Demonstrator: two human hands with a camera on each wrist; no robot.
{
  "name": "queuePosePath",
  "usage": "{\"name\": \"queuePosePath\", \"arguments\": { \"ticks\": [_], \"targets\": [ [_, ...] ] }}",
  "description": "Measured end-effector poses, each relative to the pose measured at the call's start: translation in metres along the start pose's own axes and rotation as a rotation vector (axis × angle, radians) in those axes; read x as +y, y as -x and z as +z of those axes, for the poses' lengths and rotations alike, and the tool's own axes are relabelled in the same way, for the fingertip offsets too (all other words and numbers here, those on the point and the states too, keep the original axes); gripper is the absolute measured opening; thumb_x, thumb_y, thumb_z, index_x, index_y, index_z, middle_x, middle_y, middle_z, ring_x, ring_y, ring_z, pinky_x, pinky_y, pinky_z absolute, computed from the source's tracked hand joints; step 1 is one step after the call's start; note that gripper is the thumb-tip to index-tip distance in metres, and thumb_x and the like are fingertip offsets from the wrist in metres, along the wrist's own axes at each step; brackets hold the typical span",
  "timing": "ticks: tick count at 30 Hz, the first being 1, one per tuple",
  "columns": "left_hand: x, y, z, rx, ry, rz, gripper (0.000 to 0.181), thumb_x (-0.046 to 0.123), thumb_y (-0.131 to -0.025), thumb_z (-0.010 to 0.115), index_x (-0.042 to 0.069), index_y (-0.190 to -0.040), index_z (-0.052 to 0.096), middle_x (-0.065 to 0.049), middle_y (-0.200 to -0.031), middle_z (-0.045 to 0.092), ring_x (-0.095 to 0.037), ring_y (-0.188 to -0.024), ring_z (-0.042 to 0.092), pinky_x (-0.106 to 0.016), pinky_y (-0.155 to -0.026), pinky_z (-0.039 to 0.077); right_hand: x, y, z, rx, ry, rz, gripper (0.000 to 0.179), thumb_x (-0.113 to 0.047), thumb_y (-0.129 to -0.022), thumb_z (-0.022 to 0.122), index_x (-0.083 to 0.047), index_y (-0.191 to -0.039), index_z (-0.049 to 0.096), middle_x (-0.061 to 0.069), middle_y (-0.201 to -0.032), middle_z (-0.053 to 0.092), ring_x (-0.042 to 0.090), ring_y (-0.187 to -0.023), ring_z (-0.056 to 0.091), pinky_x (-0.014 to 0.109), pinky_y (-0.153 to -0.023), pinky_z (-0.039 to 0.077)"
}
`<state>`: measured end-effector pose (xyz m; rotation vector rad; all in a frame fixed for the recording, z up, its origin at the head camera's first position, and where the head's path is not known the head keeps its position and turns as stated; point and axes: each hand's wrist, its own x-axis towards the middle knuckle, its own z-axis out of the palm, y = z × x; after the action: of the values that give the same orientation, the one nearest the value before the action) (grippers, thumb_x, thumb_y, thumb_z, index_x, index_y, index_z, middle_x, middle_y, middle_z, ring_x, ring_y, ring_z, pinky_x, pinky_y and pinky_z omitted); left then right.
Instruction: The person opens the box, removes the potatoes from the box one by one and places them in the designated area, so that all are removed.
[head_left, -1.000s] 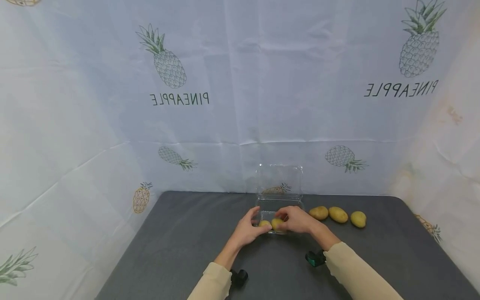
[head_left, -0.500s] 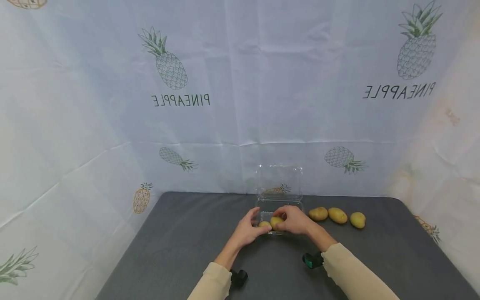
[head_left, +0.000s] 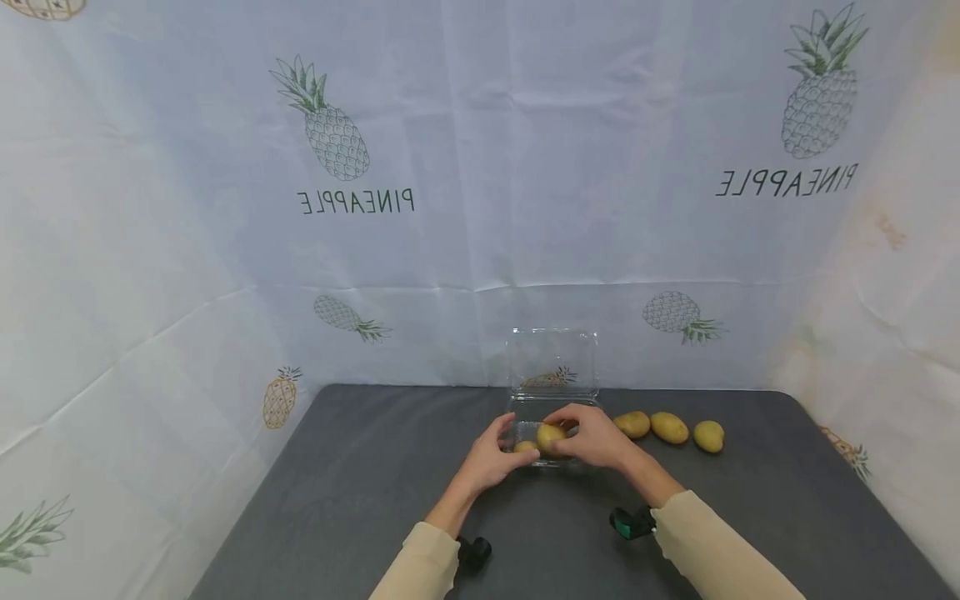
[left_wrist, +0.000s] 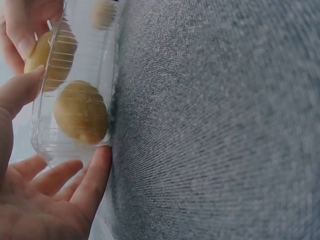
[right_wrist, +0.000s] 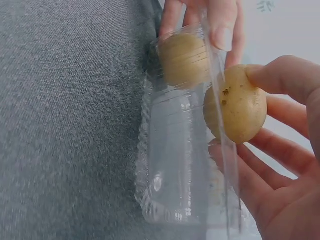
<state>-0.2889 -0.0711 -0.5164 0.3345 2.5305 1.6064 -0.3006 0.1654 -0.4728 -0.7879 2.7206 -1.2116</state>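
A clear plastic clamshell container [head_left: 553, 354] stands at the back of the table with its lid up. My left hand [head_left: 486, 460] holds its left front corner, fingers along the outside and thumb at the front rim. One potato [left_wrist: 81, 112] lies inside, at the left end by those fingers. My right hand [head_left: 594, 437] grips another potato [right_wrist: 240, 107] between thumb and fingers. That potato is at rim height, partly behind the clear front wall in the right wrist view, higher than the one inside.
Right of the container, three potatoes lie in a row on the dark grey table: a near one [head_left: 632, 424], a middle one [head_left: 670, 427] and a far one [head_left: 708, 437]. A pale curtain [head_left: 480, 208] with printed pineapples hangs behind and beside the table.
My right hand has lifted its potato slightly, from low in the container up to about the rim. My left hand stays at the corner. The head view has shifted a little.
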Motion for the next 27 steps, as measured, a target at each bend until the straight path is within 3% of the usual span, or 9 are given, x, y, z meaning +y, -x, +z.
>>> {"name": "queuePosePath", "arguments": {
  "ticks": [20, 27],
  "targets": [
    [-0.004, 0.000, 0.000, 0.011, -0.023, 0.024, 0.085, 0.045, -0.090, 0.077, 0.012, -0.157, 0.039, -0.019, -0.155, 0.043, -0.040, -0.129, 0.056, -0.056, -0.097, 0.051, -0.002, 0.036, -0.022, 0.091, -0.041, -0.019, 0.040, -0.026, -0.093, 0.077, -0.006, -0.127, 0.069, 0.006, -0.118, 0.065, 0.025, -0.105, 0.064, 0.033, -0.083, 0.057],
    [-0.003, 0.002, 0.000, 0.005, -0.032, 0.018, 0.088, 0.047, -0.088, 0.078, 0.013, -0.159, 0.037, -0.019, -0.156, 0.043, -0.038, -0.130, 0.055, -0.057, -0.099, 0.049, 0.000, 0.049, -0.031, 0.125, -0.008, -0.043, 0.039, -0.027, -0.093, 0.078, -0.006, -0.125, 0.070, 0.003, -0.115, 0.066, 0.025, -0.104, 0.065, 0.030, -0.080, 0.057]
  ]
}}
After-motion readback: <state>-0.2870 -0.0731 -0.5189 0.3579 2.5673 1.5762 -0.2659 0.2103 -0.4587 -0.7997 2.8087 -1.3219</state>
